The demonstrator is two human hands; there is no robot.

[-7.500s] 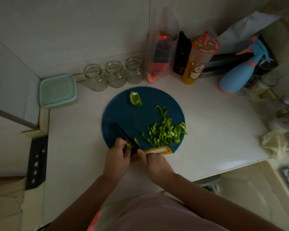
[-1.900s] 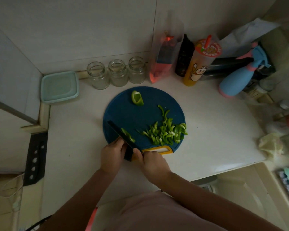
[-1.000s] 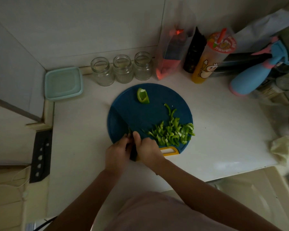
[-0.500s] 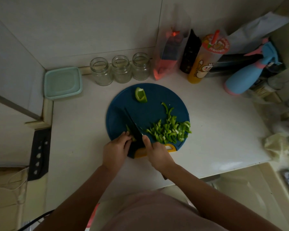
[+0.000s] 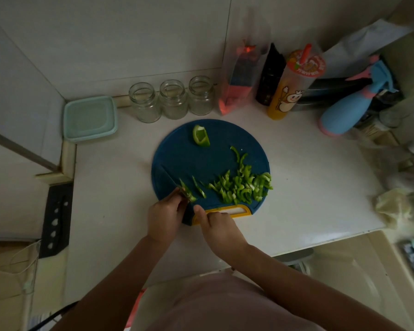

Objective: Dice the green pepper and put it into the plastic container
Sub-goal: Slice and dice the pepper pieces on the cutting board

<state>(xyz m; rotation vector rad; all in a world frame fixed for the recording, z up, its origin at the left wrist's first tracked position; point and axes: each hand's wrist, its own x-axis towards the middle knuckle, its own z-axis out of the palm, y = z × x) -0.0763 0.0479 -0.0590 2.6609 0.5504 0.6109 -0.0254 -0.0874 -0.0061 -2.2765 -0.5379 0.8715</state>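
On the round blue cutting board [image 5: 215, 161] lies a pile of green pepper strips [image 5: 242, 186]. An uncut pepper chunk [image 5: 201, 139] sits at its far edge. My left hand [image 5: 164, 217] pinches a small pepper piece [image 5: 187, 194] at the board's near left. My right hand [image 5: 219, 226] grips the handle of a dark knife [image 5: 169, 175]; its blade points away to the left, right beside that piece. One cut strip [image 5: 198, 187] lies just right of the blade. The plastic container [image 5: 90, 118], lid on, stands at the far left corner.
Three glass jars [image 5: 173, 100] line the wall behind the board. To the right stand a plastic bag [image 5: 239, 91], a dark bottle [image 5: 269, 75], an orange drink cup [image 5: 289, 89] and a blue spray bottle [image 5: 344, 111]. The counter's edge runs close to my body.
The knife blade has shifted left along the held piece, and a fresh strip now lies apart to its right. Both hands stay at the board's near edge.
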